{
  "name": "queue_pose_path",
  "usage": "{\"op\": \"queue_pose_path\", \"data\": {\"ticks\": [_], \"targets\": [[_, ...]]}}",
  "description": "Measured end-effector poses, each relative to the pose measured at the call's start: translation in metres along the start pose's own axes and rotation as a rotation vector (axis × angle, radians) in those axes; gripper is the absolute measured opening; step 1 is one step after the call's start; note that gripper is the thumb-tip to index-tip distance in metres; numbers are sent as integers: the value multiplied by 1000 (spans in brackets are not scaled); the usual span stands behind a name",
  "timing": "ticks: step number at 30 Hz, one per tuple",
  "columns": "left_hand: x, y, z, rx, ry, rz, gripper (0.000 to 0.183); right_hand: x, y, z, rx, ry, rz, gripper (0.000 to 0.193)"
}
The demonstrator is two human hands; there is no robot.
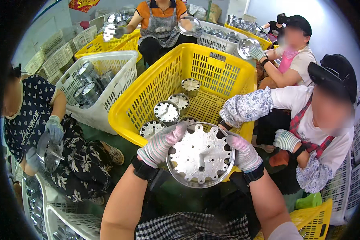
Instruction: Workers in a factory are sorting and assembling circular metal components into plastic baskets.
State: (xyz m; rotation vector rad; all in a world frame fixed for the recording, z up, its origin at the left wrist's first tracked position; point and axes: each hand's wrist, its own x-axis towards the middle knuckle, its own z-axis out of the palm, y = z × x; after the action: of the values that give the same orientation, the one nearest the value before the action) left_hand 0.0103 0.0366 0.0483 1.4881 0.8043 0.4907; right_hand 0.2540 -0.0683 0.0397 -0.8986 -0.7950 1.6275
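Both my gloved hands hold a round metal tray with a perforated, scalloped plate inside it, just in front of my chest. My left hand grips its left rim and my right hand grips its right rim. Beyond the tray stands a big yellow basket with several stacked metal trays on its floor. A co-worker's patterned sleeve reaches over the basket's right wall.
A white basket with metal parts stands to the left. Several people sit around the baskets: one at the left holding a metal disc, one at the back, two at the right. More white and yellow crates ring the group.
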Motion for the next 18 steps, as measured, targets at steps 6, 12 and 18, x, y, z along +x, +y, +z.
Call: {"op": "queue_pose_path", "data": {"ticks": [6, 12, 18], "targets": [[30, -41, -6, -250, 82, 141, 68, 13, 12, 7, 133, -14, -111, 67], [12, -15, 0, -244, 189, 149, 85, 22, 19, -5, 107, 138, -333, 68], [16, -18, 12, -48, 410, 409, 57, 21, 21, -3, -398, 374, -449, 50]]}}
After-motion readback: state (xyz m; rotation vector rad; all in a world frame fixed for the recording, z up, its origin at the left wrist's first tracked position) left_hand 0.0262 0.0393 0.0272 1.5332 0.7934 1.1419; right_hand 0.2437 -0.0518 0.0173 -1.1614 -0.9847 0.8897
